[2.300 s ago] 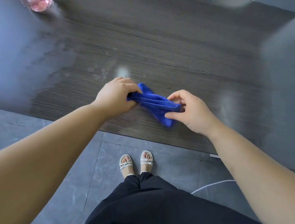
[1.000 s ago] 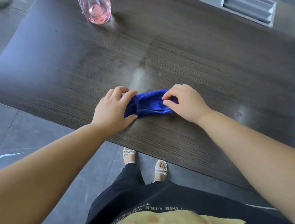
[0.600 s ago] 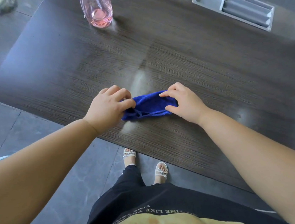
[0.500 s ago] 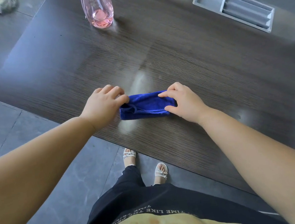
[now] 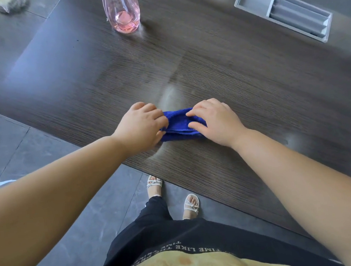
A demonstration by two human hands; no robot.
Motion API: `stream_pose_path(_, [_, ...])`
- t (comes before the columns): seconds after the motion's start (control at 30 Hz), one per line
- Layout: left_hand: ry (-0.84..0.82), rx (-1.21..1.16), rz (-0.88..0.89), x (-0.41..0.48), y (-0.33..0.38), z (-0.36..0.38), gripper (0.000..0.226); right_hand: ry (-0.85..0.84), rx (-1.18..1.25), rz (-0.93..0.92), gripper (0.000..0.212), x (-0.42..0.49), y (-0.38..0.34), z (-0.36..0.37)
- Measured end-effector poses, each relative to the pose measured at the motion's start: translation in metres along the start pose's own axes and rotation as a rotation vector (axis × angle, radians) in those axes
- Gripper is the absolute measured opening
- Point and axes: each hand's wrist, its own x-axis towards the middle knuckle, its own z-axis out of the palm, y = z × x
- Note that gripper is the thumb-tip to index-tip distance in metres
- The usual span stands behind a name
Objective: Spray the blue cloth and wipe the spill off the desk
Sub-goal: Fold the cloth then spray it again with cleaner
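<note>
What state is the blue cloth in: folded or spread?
Folded: the blue cloth lies on the desk as a narrow, layered strip, left hand and right hand pinching its ends.

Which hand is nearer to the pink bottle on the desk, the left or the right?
Left. The left hand grips the blue cloth almost straight below the pink bottle in view; the right hand, on the cloth too, is farther right.

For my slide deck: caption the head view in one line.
On the dark desk, left hand and right hand hold the folded blue cloth, pink bottle beyond.
</note>
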Motion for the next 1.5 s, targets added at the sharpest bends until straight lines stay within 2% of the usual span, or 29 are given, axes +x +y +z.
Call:
stream_pose_path(0.1, [-0.003, -0.036, 0.083, -0.010, 0.008, 0.006, 0.020, -0.045, -0.037, 0.019, 0.036, 0.005, 0.002, 0.001])
stream_pose_path(0.23, [-0.117, -0.048, 0.006, -0.021, 0.011, 0.009, 0.021, -0.096, -0.065, -0.029, 0.052, 0.002, 0.004, 0.000])
stream_pose_path(0.33, [-0.105, -0.095, -0.023, -0.019, 0.011, 0.002, 0.027, -0.089, -0.052, -0.086, 0.061, -0.005, 0.008, 0.000])
stream_pose_path(0.43, [-0.160, -0.007, -0.100, -0.021, 0.008, 0.006, 0.035, -0.082, -0.083, -0.153, 0.066, -0.012, 0.013, 0.004])
stream_pose_path(0.53, [-0.192, 0.018, -0.170, -0.024, 0.011, 0.013, 0.040, -0.001, -0.071, -0.175, 0.055, -0.017, 0.018, 0.008])
stream_pose_path(0.7, [-0.134, -0.005, -0.221, -0.023, 0.017, 0.015, 0.033, 0.068, -0.055, -0.228, 0.021, -0.021, 0.024, 0.010])
stream_pose_path(0.9, [-0.171, 0.010, -0.200, -0.027, 0.020, 0.012, 0.035, 0.107, -0.093, -0.318, 0.024, -0.023, 0.018, 0.003])
stream_pose_path(1.03, [-0.164, 0.002, -0.192, -0.034, 0.022, 0.015, 0.036, 0.027, -0.098, -0.320, 0.036, -0.031, 0.015, 0.013])
stream_pose_path(1.13, [-0.109, 0.024, -0.200, -0.027, 0.020, 0.019, 0.030, 0.106, -0.090, -0.303, 0.024, -0.030, 0.015, 0.016])
stream_pose_path(1.2, [-0.082, 0.040, -0.198, -0.021, 0.019, 0.020, 0.026, 0.161, -0.095, -0.327, 0.005, -0.026, 0.014, 0.019])
stream_pose_path(1.27, [-0.079, 0.000, -0.198, -0.018, 0.018, 0.019, 0.027, 0.183, -0.101, -0.344, 0.016, -0.022, 0.014, 0.021])
stream_pose_path(1.33, [-0.057, -0.073, -0.218, -0.016, 0.014, 0.013, 0.029, 0.175, -0.014, -0.269, 0.020, -0.014, 0.009, 0.013])
stream_pose_path(1.37, [-0.036, -0.141, -0.255, -0.012, 0.011, 0.007, 0.031, 0.162, 0.071, -0.169, 0.018, -0.010, 0.005, 0.005])
stream_pose_path(1.43, [0.055, -0.316, -0.443, -0.004, 0.003, -0.009, 0.032, 0.089, 0.308, 0.126, 0.014, 0.005, 0.002, -0.010])
stream_pose_path(1.5, [0.022, -0.475, -0.698, 0.008, -0.015, -0.024, 0.015, -0.033, 0.628, 0.384, 0.013, 0.025, -0.002, -0.023])
